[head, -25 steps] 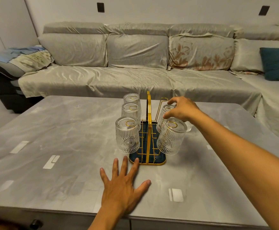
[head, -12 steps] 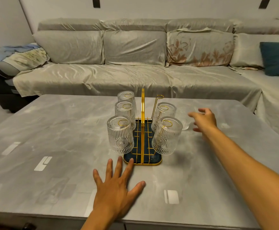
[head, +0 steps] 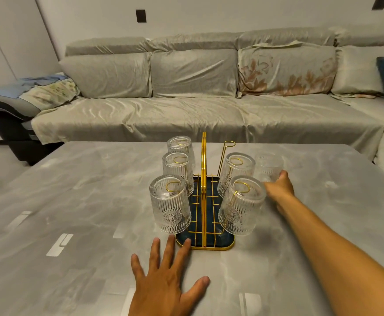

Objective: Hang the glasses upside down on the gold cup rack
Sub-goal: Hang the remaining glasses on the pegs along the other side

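Gold rack [head: 203, 195] at centre of the grey surface [head: 83, 201], five glasses hung mouth-down on its arms: three on the left side, two on the right. One arm free: the far right hook [head: 228, 144], at about 1 o'clock from the rack's handle.

Last glass [head: 268, 166] stands on the surface just right of the rack, long axis vertical. Right hand [head: 279, 187] is on it, fingers wrapped round its lower wall. Free hook lies at 10 o'clock from that glass, near.

Left hand [head: 166, 286] flat on the surface, fingers spread, holding nothing; fingertips at the rack's near left corner.

Judgement: right hand's job, lift, invert, go to 10 o'clock.
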`<action>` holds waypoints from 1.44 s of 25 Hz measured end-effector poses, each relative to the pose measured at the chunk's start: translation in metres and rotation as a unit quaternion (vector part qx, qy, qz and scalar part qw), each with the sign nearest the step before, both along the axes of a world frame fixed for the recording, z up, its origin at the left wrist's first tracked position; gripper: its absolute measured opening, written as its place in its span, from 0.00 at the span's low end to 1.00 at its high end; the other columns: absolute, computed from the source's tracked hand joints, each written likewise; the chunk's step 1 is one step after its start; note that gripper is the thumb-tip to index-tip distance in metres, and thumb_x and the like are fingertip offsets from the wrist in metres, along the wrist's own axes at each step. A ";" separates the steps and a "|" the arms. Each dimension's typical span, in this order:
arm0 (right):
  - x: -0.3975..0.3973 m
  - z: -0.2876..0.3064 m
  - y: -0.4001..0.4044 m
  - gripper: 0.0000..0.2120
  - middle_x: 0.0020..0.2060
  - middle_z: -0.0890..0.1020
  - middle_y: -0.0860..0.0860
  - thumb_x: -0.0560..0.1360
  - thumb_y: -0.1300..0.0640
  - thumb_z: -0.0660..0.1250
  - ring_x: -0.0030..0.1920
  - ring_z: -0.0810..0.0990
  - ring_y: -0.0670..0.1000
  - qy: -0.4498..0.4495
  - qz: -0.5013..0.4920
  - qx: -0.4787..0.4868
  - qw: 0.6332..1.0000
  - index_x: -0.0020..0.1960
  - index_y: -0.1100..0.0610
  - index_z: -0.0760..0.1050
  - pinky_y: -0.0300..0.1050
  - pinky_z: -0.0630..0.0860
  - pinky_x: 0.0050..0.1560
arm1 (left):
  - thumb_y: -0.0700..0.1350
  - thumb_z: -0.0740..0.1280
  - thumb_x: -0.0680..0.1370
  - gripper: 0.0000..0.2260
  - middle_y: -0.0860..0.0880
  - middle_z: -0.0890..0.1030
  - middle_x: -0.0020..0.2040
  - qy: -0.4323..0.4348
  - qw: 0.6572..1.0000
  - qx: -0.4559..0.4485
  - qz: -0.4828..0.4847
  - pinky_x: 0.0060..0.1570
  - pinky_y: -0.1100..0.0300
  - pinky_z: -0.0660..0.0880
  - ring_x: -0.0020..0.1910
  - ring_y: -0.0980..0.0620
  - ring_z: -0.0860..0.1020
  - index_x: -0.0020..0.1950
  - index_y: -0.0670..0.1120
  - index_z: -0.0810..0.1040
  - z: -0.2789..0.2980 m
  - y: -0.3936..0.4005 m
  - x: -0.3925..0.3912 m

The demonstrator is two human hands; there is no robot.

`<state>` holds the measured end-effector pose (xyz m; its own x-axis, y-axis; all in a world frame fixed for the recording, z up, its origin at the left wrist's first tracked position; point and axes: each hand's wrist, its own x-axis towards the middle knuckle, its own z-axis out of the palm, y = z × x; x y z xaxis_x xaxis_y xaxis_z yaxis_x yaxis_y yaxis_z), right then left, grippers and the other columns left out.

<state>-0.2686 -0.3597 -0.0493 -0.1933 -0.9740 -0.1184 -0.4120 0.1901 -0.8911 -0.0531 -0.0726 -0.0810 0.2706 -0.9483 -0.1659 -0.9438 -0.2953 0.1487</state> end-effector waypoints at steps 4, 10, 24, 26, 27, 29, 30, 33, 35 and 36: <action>0.001 0.019 0.016 0.36 0.57 0.80 0.55 0.59 0.45 0.78 0.50 0.80 0.56 -0.026 -0.040 -0.091 0.995 0.62 0.56 0.72 0.49 0.79 0.46 | 0.82 0.34 0.59 0.36 0.58 0.28 0.74 0.000 1.000 -0.002 0.001 0.63 0.33 0.24 0.73 0.49 0.27 0.61 0.73 0.21 0.001 -0.001 0.001; -0.009 0.140 0.022 0.32 0.51 0.79 0.50 0.57 0.41 0.78 0.50 0.79 0.52 -0.050 0.009 -0.255 0.966 0.56 0.49 0.72 0.51 0.79 0.48 | 0.81 0.34 0.63 0.36 0.57 0.27 0.74 0.009 0.999 -0.029 -0.012 0.63 0.33 0.23 0.73 0.48 0.27 0.65 0.72 0.24 -0.001 0.005 0.000; 0.092 0.163 0.016 0.26 0.55 0.82 0.56 0.63 0.44 0.79 0.52 0.79 0.55 0.188 0.132 -0.240 0.943 0.57 0.54 0.79 0.45 0.72 0.47 | 0.81 0.33 0.61 0.34 0.57 0.27 0.74 0.018 1.000 -0.017 -0.011 0.63 0.31 0.24 0.73 0.47 0.27 0.61 0.73 0.22 0.002 0.004 0.001; 0.094 0.153 0.011 0.26 0.53 0.82 0.56 0.62 0.46 0.80 0.51 0.79 0.56 0.189 0.129 -0.211 0.950 0.55 0.54 0.79 0.46 0.74 0.47 | 0.81 0.33 0.60 0.35 0.56 0.27 0.73 0.018 1.000 -0.004 -0.012 0.62 0.31 0.24 0.72 0.47 0.26 0.61 0.72 0.22 0.004 0.002 0.001; 0.094 0.149 0.010 0.26 0.53 0.82 0.55 0.61 0.46 0.80 0.50 0.79 0.55 0.185 0.129 -0.199 0.954 0.55 0.54 0.79 0.46 0.74 0.47 | 0.81 0.33 0.60 0.36 0.56 0.27 0.73 0.015 1.000 0.001 -0.014 0.62 0.31 0.24 0.72 0.47 0.26 0.62 0.71 0.22 0.004 0.001 0.001; 0.097 0.141 0.008 0.25 0.52 0.81 0.54 0.61 0.48 0.80 0.49 0.78 0.55 0.191 0.135 -0.187 0.954 0.54 0.53 0.78 0.47 0.74 0.45 | 0.81 0.33 0.59 0.38 0.56 0.27 0.73 0.011 1.000 0.009 -0.015 0.61 0.31 0.23 0.72 0.46 0.26 0.62 0.69 0.21 0.004 0.000 0.002; 0.098 0.139 0.007 0.25 0.52 0.81 0.54 0.60 0.48 0.81 0.48 0.78 0.54 0.199 0.139 -0.186 0.952 0.53 0.53 0.77 0.47 0.75 0.45 | 0.81 0.33 0.59 0.38 0.56 0.26 0.73 0.011 1.000 0.011 -0.015 0.61 0.31 0.23 0.71 0.46 0.26 0.62 0.69 0.21 0.004 -0.001 0.002; 0.100 0.134 0.006 0.25 0.51 0.81 0.54 0.60 0.50 0.81 0.49 0.79 0.55 0.211 0.147 -0.168 0.952 0.53 0.53 0.77 0.51 0.78 0.48 | 0.81 0.33 0.59 0.37 0.56 0.26 0.73 0.015 1.000 0.013 -0.015 0.60 0.31 0.23 0.71 0.47 0.25 0.62 0.69 0.20 0.003 -0.001 0.002; 0.100 0.133 0.006 0.26 0.51 0.81 0.53 0.60 0.51 0.81 0.49 0.78 0.55 0.210 0.152 -0.159 0.953 0.54 0.54 0.76 0.51 0.78 0.47 | 0.81 0.33 0.59 0.37 0.56 0.26 0.73 0.014 1.000 0.015 -0.015 0.60 0.32 0.22 0.71 0.47 0.25 0.61 0.70 0.20 0.002 -0.001 0.002; 0.099 0.133 0.004 0.26 0.50 0.80 0.52 0.60 0.51 0.81 0.49 0.78 0.55 0.205 0.153 -0.157 0.954 0.54 0.54 0.76 0.49 0.77 0.45 | 0.81 0.33 0.59 0.37 0.56 0.26 0.72 0.015 1.000 0.017 -0.016 0.60 0.32 0.22 0.70 0.47 0.25 0.61 0.70 0.20 0.003 -0.001 0.002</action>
<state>-0.1699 -0.3555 0.0841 0.1377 -0.9673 0.2129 -0.7322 -0.2441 -0.6358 -0.0511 -0.0738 -0.0778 0.2355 -0.9498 -0.2059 -0.9480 -0.2711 0.1666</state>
